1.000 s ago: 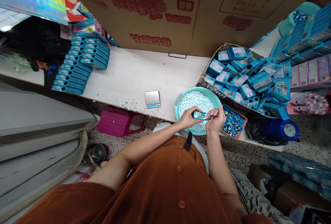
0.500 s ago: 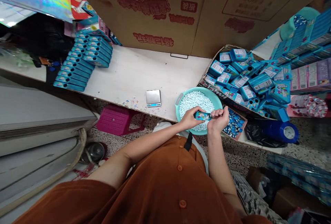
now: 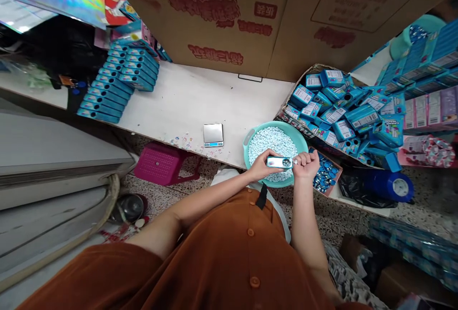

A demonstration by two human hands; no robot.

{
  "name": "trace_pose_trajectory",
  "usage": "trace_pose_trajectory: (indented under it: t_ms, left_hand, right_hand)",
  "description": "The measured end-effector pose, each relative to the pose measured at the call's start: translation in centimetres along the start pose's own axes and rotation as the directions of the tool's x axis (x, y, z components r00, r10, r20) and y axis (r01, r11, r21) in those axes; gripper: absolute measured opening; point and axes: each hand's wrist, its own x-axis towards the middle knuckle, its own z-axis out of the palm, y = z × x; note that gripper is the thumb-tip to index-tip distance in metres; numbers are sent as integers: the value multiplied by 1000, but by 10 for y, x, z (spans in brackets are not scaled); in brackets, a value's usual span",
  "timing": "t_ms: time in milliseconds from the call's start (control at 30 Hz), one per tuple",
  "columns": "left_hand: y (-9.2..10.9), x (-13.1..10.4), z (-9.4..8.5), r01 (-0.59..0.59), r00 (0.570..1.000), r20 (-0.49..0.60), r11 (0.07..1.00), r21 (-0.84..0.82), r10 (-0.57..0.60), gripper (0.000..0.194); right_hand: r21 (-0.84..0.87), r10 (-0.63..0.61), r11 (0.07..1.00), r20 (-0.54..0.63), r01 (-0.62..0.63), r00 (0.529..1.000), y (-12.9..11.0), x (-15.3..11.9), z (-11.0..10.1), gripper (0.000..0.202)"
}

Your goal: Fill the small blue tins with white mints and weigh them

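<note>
My left hand (image 3: 260, 166) grips a small blue candy box (image 3: 279, 162) by its left end, with its narrow face and round hole turned up. Curled closed beside the hole is my right hand (image 3: 306, 166), a white bit showing at its fingertips; most of what it holds is hidden. Both hands are above a teal basin (image 3: 301, 139) of small white candies (image 3: 268, 140). Right of the basin, partly behind my right hand, a shallow box holds many blue and silver caps (image 3: 325, 174).
A small digital scale (image 3: 213, 135) lies on the white table (image 3: 179, 105). Blue boxes (image 3: 107, 95) are stacked at left; a carton of loose blue boxes (image 3: 343, 109) stands at right. A large cardboard box (image 3: 214, 24) blocks the back. A pink stool (image 3: 157, 163) is below the edge.
The candy box has been tipped so its holed narrow face now points up. My right hand has turned and shifted slightly right, its fingers still curled.
</note>
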Motion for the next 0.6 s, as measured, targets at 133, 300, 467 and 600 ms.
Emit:
trace_pose_trajectory:
  t_ms: [133, 300, 467, 600]
  left_hand:
    - [-8, 2, -7, 1, 999, -53, 1000, -31, -3, 47]
    - [-15, 12, -10, 61, 995, -86, 997, 54, -56, 46]
    - [-16, 18, -5, 136, 983, -167, 916, 376, -77, 42]
    - [-13, 17, -13, 225, 965, -235, 841, 493, -121, 40]
  right_hand:
    - [58, 21, 998, -28, -19, 999, -2, 12, -29, 42]
    - [-46, 38, 998, -123, -44, 992, 0, 13, -51, 42]
    - [-148, 25, 987, -214, -58, 976, 2, 6, -56, 40]
    - [-117, 36, 991, -276, -71, 960, 7, 4, -56, 38]
